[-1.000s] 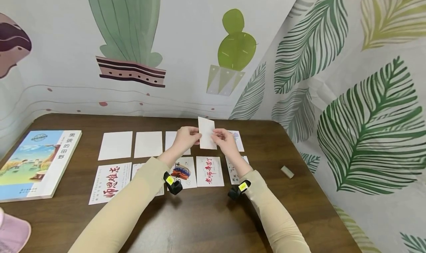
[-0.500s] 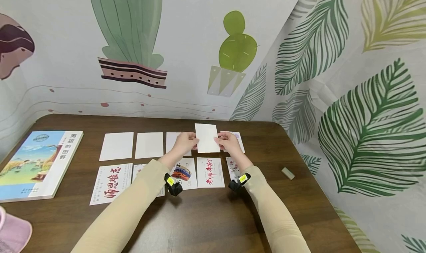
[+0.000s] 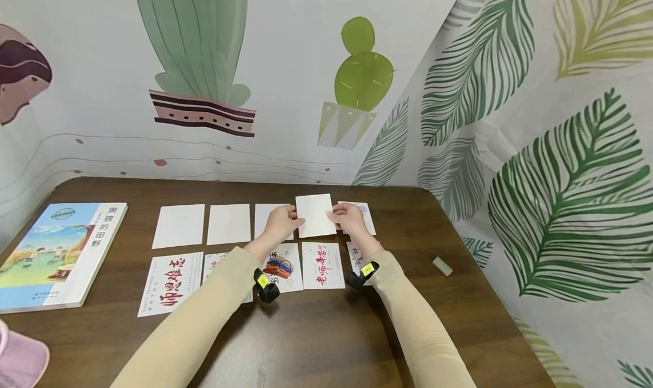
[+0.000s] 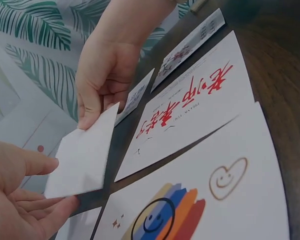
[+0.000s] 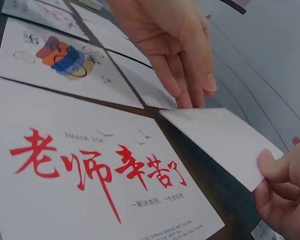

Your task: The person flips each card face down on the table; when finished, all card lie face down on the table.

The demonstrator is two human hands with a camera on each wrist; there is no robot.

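A blank white card (image 3: pixel 314 215) is held tilted between both hands, above the gap in the back row of cards. My right hand (image 3: pixel 352 220) pinches its right edge, thumb on top. My left hand (image 3: pixel 279 223) is at the opposite edge. In the right wrist view, the left fingers (image 5: pixel 190 97) reach the card's edge from below while the thumb stands a little apart from it. Just in front lies a card with red writing (image 3: pixel 323 266), and left of that a card with a rainbow smiley (image 3: pixel 283 269).
More blank cards (image 3: pixel 178 226) lie in the back row; printed cards (image 3: pixel 170 283) fill the front row, partly under the forearms. A thick book (image 3: pixel 61 252) and pink cup (image 3: pixel 22 354) are at left. A small grey block (image 3: pixel 441 266) lies at right on the brown table (image 3: pixel 316 342).
The card has turned from nearly upright and narrow to facing the camera, and has come lower and slightly left. The left thumb has shifted at its edge; the right hand keeps its pinch.
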